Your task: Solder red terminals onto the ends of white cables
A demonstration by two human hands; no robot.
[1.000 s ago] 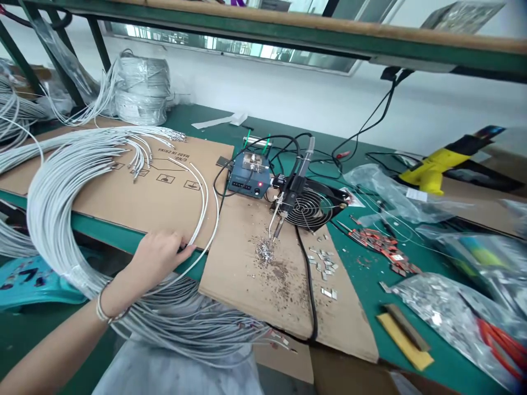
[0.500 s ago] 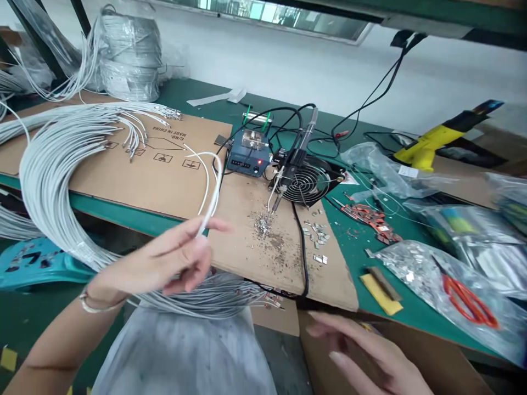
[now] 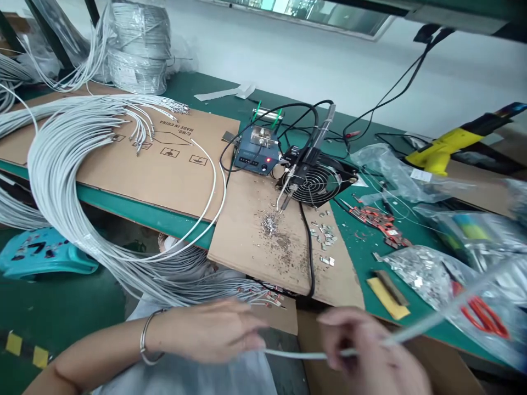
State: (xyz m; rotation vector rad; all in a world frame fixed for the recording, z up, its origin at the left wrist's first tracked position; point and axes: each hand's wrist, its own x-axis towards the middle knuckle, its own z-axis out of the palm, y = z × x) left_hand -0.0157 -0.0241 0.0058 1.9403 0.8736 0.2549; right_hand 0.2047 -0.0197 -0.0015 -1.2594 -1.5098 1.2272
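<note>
At the bottom middle, my left hand is closed, its thumb and fingers pinching a thin white cable. The cable runs across to my right hand, whose curled fingers are wrapped round it. Beyond that hand the cable slants up and to the right, blurred by motion. A large bundle of white cables curves over the cardboard and down toward my lap. Several of its lower ends, with orange-tinted tips, lie just above my left hand.
A soldering station stands behind a soldering iron on its holder and a black fan. Small metal pieces lie on the cardboard. Orange-handled scissors rest on a plastic bag at right.
My left hand has dropped down and right from over the table edge. My right hand, open before, has closed round the cable. The view has shifted slightly.
</note>
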